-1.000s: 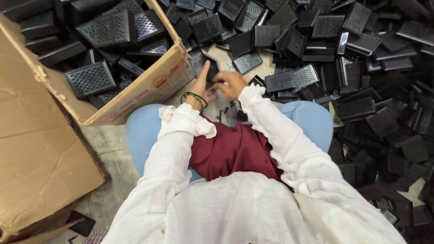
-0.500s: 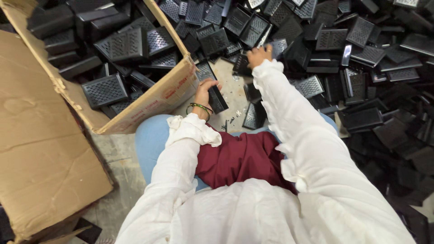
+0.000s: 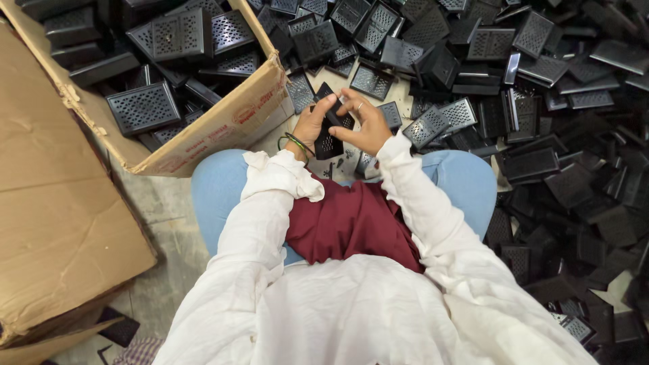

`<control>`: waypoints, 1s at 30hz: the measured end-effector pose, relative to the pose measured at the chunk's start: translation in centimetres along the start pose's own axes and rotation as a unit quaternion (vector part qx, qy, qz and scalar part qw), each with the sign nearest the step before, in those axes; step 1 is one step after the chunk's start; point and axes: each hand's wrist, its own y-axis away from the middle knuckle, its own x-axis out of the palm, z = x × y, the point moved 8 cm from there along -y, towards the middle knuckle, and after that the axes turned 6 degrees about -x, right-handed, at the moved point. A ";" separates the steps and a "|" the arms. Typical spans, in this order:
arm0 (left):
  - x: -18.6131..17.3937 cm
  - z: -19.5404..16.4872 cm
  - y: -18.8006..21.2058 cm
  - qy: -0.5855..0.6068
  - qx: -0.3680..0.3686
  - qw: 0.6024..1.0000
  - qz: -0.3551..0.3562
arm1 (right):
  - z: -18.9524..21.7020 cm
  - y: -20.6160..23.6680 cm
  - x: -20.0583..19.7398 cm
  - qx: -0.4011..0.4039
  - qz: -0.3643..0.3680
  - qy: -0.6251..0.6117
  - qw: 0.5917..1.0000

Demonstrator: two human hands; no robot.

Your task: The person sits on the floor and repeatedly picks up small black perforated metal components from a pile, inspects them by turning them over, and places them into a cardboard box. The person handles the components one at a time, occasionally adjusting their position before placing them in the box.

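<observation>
Both hands meet above the lap. Left hand [image 3: 312,124] & right hand [image 3: 362,125] each grasp one black vented panel [image 3: 331,128], tilted up for inspection. Cardboard box [image 3: 223,128] sits to the left w/ like panels; loose pile [image 3: 541,135] covers the floor.

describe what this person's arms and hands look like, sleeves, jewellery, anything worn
Both arms are covered by loose, long white sleeves with gathered, ruffled cuffs. The left hand has thin green bangles at the wrist. The right hand shows a slim ring on one finger. No gloves.
</observation>
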 end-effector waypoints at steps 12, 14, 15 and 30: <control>-1.9 -3.7 -0.1 0.131 0.121 0.980 -0.093 | -1.2 2.8 1.7 0.127 -0.139 -0.077 0.979; -1.3 -4.0 0.4 0.097 0.136 0.983 -0.083 | -0.3 2.6 2.1 0.107 -0.141 -0.046 0.983; -0.9 -3.9 0.6 0.085 0.131 0.985 -0.077 | -0.3 2.5 2.1 0.118 -0.144 -0.031 0.982; 0.1 -3.7 1.0 0.051 0.126 0.988 -0.068 | -0.9 2.4 2.2 0.159 -0.151 -0.100 0.970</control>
